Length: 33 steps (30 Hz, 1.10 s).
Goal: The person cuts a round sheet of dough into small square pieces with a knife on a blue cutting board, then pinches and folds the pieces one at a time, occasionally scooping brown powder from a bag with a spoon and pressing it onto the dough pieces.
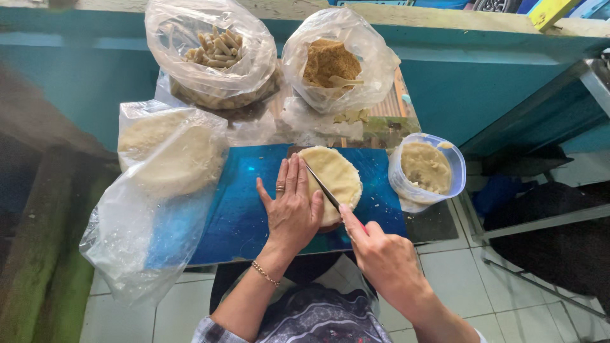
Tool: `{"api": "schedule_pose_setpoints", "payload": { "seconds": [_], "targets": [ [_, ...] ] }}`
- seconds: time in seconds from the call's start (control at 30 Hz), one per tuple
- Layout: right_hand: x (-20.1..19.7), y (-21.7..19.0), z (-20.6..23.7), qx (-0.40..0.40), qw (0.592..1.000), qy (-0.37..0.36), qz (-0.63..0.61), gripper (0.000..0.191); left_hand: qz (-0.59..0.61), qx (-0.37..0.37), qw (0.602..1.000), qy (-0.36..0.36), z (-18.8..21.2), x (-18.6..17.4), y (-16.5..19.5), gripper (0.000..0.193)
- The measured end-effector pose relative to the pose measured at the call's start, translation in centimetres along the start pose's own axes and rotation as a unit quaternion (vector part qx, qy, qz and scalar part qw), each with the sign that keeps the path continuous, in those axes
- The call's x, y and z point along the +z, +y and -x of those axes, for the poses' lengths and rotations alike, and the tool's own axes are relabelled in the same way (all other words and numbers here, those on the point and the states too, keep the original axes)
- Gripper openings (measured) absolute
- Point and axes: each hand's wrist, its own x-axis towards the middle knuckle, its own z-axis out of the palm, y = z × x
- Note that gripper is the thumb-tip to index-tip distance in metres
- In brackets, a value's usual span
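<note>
A pale round flat dough cake (338,176) lies on a blue cutting board (241,209). My left hand (291,206) rests flat on the cake's left part, fingers together, holding it down. My right hand (381,254) grips a knife (321,184) by its red handle, index finger along the spine. The dark blade lies diagonally across the cake, between my left hand and the uncovered part.
A clear plastic bag with more pale round cakes (168,152) lies on the board's left. Behind stand a bag of tan sticks (213,51) and a bag of brown crumbs (330,60). A round plastic tub of pale paste (427,170) sits at the right. Tiled floor lies below.
</note>
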Motion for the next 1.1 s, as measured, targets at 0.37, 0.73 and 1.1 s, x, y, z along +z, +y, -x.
{"api": "schedule_pose_setpoints", "payload": {
  "seconds": [0.37, 0.73, 1.1],
  "targets": [
    [-1.3, 0.0, 0.6, -0.019, 0.999, -0.026, 0.002, 0.059, -0.042, -0.015, 0.999, 0.002, 0.1, -0.8, 0.0, 0.068],
    [-4.0, 2.5, 13.0, 0.034, 0.992, -0.122, 0.006, 0.076, -0.032, -0.007, 0.999, -0.008, 0.4, -0.8, 0.2, 0.068],
    [-4.0, 4.5, 8.7, 0.21, 0.964, 0.14, -0.084, 0.052, 0.132, -0.092, 0.978, -0.131, -6.0, -3.3, -3.9, 0.067]
  ]
}}
